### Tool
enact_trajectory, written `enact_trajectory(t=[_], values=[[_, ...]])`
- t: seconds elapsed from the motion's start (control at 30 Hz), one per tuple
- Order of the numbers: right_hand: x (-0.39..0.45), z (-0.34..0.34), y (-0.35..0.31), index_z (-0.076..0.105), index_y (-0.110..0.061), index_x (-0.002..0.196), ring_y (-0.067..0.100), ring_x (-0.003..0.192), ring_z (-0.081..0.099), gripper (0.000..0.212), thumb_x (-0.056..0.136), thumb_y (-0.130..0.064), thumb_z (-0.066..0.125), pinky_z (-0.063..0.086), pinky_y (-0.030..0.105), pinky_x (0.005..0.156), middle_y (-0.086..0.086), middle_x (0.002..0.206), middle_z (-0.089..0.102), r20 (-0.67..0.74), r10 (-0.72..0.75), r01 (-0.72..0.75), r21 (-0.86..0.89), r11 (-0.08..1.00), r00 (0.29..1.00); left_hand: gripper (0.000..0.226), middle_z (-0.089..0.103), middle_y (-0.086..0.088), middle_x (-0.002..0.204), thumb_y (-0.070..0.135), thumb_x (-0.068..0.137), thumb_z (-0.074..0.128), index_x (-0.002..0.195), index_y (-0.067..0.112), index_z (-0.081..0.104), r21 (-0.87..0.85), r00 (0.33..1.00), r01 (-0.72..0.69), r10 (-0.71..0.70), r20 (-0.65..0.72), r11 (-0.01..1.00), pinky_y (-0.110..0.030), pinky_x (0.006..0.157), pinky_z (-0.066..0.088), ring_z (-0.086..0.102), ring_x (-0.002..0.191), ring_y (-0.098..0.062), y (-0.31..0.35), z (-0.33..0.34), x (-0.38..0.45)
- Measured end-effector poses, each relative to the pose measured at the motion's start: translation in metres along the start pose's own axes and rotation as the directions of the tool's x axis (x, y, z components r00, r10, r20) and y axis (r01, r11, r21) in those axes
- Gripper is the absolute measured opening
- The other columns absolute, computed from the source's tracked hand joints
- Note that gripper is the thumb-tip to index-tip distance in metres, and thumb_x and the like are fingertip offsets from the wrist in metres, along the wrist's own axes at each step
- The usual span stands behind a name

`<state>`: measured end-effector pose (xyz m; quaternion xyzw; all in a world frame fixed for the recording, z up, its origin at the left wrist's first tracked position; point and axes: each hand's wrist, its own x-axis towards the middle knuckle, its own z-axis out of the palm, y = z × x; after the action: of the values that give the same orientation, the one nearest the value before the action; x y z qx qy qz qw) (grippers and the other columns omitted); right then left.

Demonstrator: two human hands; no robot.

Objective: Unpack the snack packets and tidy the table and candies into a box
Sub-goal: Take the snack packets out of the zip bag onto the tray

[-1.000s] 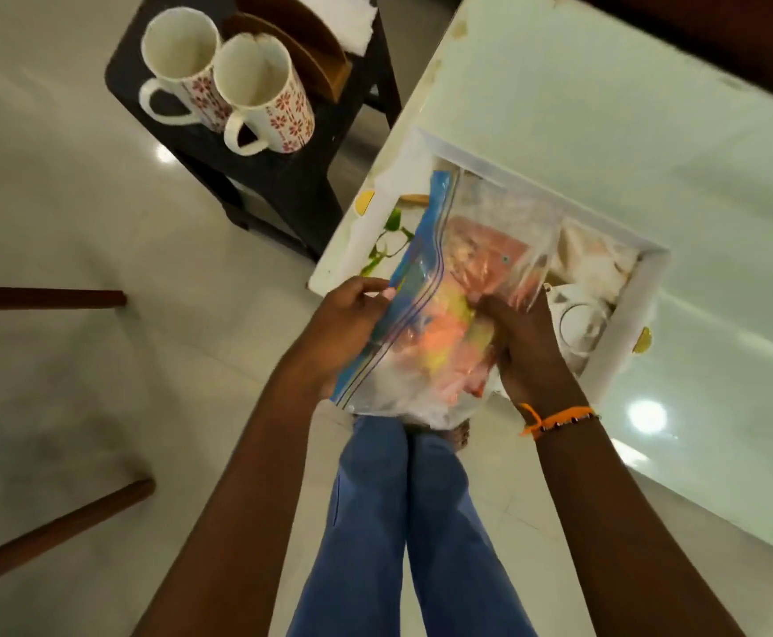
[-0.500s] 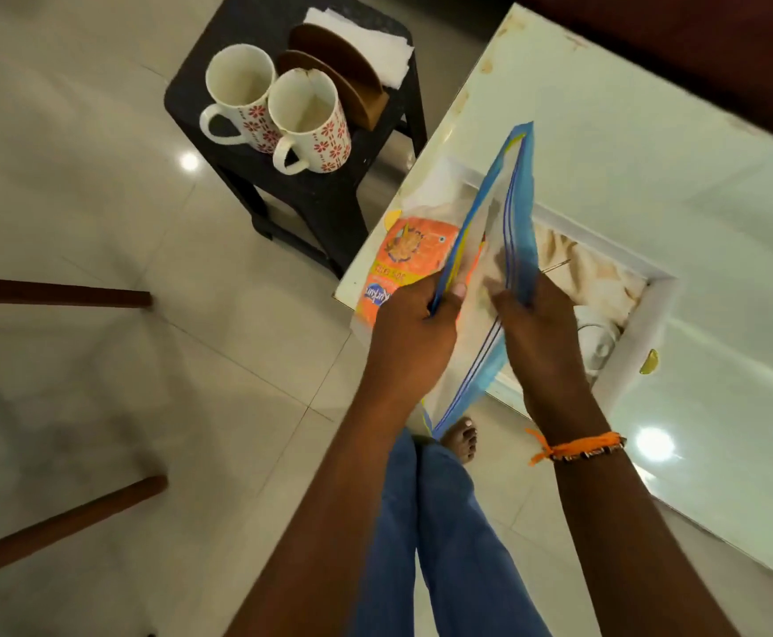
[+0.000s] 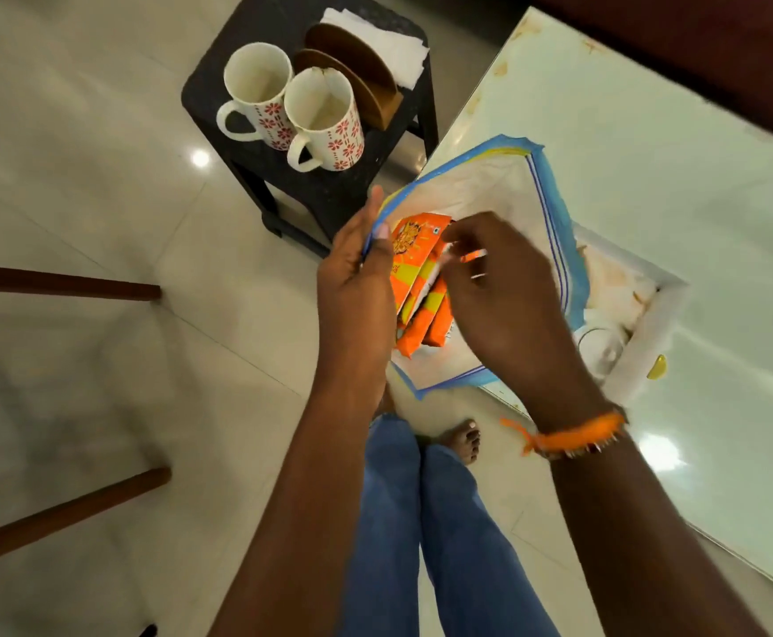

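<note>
Zip bag (image 3: pixel 508 186), clear plastic with a blue seal strip, is held with its mouth spread wide over the near corner of the bench (image 3: pixel 651 144). Left hand (image 3: pixel 357 287) grips the left edge of the mouth; its fingers (image 3: pixel 378 232) are pinched together on the blue strip, thumb raised along the outside.

Right hand (image 3: pixel 499 291) is inside the open mouth, fingers curled down onto the snack packets (image 3: pixel 417 273); whether they are clamped on a packet or only touching cannot be told (motion blur at the fingertips). The packets are orange and yellow, several lying side by side within the bag, between the two hands.

An orange thread bracelet (image 3: pixel 573 434) sits on the right wrist.

White box (image 3: pixel 651 324) stands on the bench just beyond the right hand, partly covered by the bag's far edge. Its interior shows crumpled pale material and a round white object, not identifiable.

Black stool (image 3: pixel 311 177) stands on the floor left of the bench. It carries two white mugs (image 3: pixel 293 108) with a red flower pattern, touching each other, handles toward the camera. Behind them is a brown wooden holder (image 3: pixel 361 75) with white napkins (image 3: pixel 384 43).

Below the hands: legs in blue jeans (image 3: pixel 421 521) and one bare foot (image 3: pixel 462 439) on the tiled floor
</note>
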<state>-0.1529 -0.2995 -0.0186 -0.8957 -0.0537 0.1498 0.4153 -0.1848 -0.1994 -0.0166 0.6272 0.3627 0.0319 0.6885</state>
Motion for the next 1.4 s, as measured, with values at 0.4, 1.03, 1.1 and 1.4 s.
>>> enact_trajectory(t=[0.4, 1.03, 1.1, 1.4], values=[[0.061, 0.062, 0.037, 0.064, 0.007, 0.104, 0.027, 0.09, 0.052, 0.024, 0.084, -0.001, 0.052, 0.046, 0.033, 0.081, 0.017, 0.102, 0.062, 0.352, 0.267, -0.304, 0.053, 0.951, 0.897, 0.038, 0.046, 0.003, 0.143, 0.02, 0.096, 0.04, 0.133, 0.029, 0.045, 0.137, 0.999, -0.027, 0.022, 0.037, 0.99, -0.02, 0.101, 0.042, 0.043, 0.131, -0.011, -0.01, 0.018, -0.018], [-0.085, -0.129, 0.12, 0.062, -0.015, 0.117, 0.006, 0.104, 0.061, 0.039, 0.086, 0.007, 0.05, 0.057, 0.018, 0.077, -0.009, 0.117, 0.06, -0.156, 0.52, -0.278, 0.699, 0.659, 0.84, 0.048, 0.026, 0.003, 0.154, 0.01, 0.094, 0.044, 0.14, 0.023, 0.035, 0.32, 0.973, -0.058, -0.019, 0.232, 0.946, -0.04, 0.117, 0.023, 0.017, 0.144, -0.015, -0.05, 0.105, -0.046], [-0.092, -0.137, 0.133, 0.061, -0.013, 0.12, 0.011, 0.113, 0.058, 0.039, 0.088, 0.006, 0.05, 0.057, 0.024, 0.084, -0.004, 0.126, 0.057, -0.25, 0.564, -0.223, 0.737, 0.638, 0.787, 0.049, 0.024, 0.005, 0.155, 0.01, 0.094, 0.042, 0.14, 0.028, 0.034, 0.371, 0.971, -0.076, -0.017, 0.24, 0.926, -0.04, 0.117, 0.023, 0.015, 0.145, -0.013, -0.055, 0.111, -0.05], [-0.079, -0.127, 0.188, 0.059, -0.002, 0.121, 0.023, 0.118, 0.055, 0.043, 0.084, 0.014, 0.045, 0.053, 0.037, 0.093, 0.005, 0.127, 0.055, -0.39, 0.726, -0.076, 0.852, 0.517, 0.566, 0.051, 0.022, 0.01, 0.155, 0.01, 0.095, 0.04, 0.14, 0.033, 0.033, 0.472, 0.966, -0.126, -0.001, 0.26, 0.873, -0.024, 0.112, 0.025, 0.017, 0.143, -0.008, -0.066, 0.121, -0.06]])
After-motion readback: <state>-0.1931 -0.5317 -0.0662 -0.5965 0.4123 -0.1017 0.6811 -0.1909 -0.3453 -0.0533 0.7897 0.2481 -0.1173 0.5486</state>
